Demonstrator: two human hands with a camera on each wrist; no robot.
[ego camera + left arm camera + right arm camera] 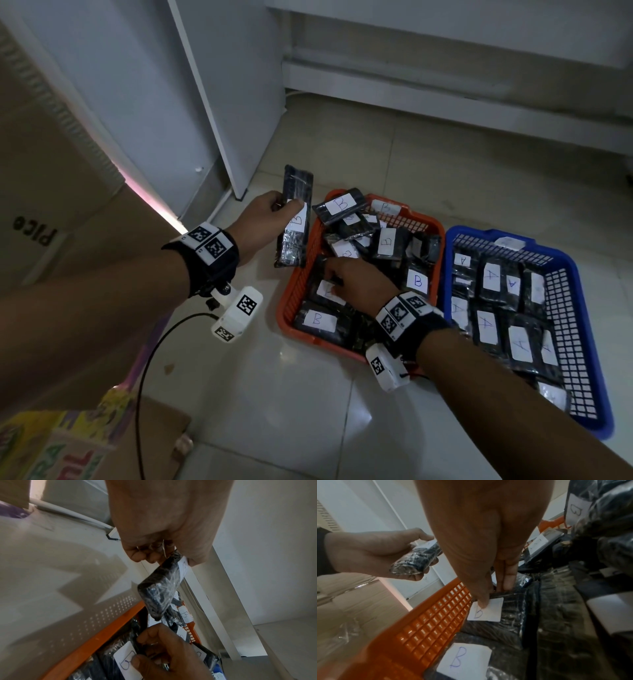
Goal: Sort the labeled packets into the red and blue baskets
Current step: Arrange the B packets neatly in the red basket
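The left hand (270,209) pinches a B packet (295,219) by its label, thumb on top, just left of the red basket (291,294), probably to read it before dropping it in; its long axis runs near to far; the right hand (356,284) pinches another B packet (325,291) inside the basket; A packets fill the blue basket (582,308) at right.

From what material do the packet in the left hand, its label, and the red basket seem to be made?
Packet in the left hand: a dark content in clear, glossy plastic film, judging by the crinkles and bright glints; the content itself I cannot tell.
Its label: matte white paper, apparently, with a handwritten B in ink.
Red basket: moulded rigid plastic, slightly shiny, with a regular lattice wall.
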